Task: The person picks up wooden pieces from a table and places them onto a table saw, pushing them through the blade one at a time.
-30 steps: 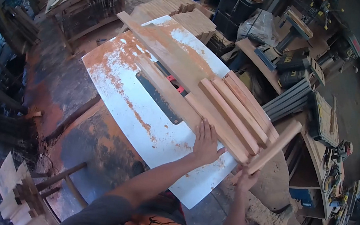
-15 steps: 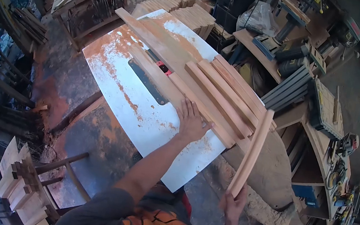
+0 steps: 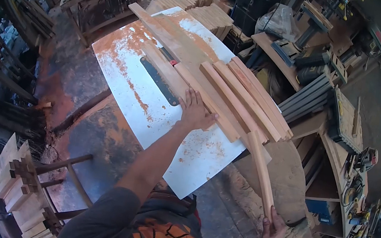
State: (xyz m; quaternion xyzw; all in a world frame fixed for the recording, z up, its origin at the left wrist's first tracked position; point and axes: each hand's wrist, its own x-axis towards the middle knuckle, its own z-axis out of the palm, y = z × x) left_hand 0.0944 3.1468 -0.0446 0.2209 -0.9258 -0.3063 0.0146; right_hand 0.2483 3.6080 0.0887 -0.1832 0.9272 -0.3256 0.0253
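My left hand [image 3: 195, 112] lies with fingers stretched over a long wooden strip [image 3: 217, 114] on a white, sawdust-strewn table top [image 3: 187, 170]. The strip runs along a long fence board [image 3: 184, 51], its far end at a small red part [image 3: 173, 62] in a gap in the wood. Beside it a dark insert plate [image 3: 159, 82] is set into the table. Off the table's right corner, my right hand [image 3: 274, 228] is closed around the near end of another wooden strip [image 3: 261, 171], whose far end reaches close to the stack on the table.
Several wooden strips [image 3: 248, 98] lie side by side on the table's right part. Behind stands a pile of cut wood pieces [image 3: 201, 12]. A drill press [image 3: 312, 26] and a shelf unit [image 3: 326, 186] flank the right; a wooden frame [image 3: 69, 174] stands at lower left.
The strip under my left hand has slid away along the fence, covering more of the red part. My right hand has moved right, and its strip's far end has swung left.
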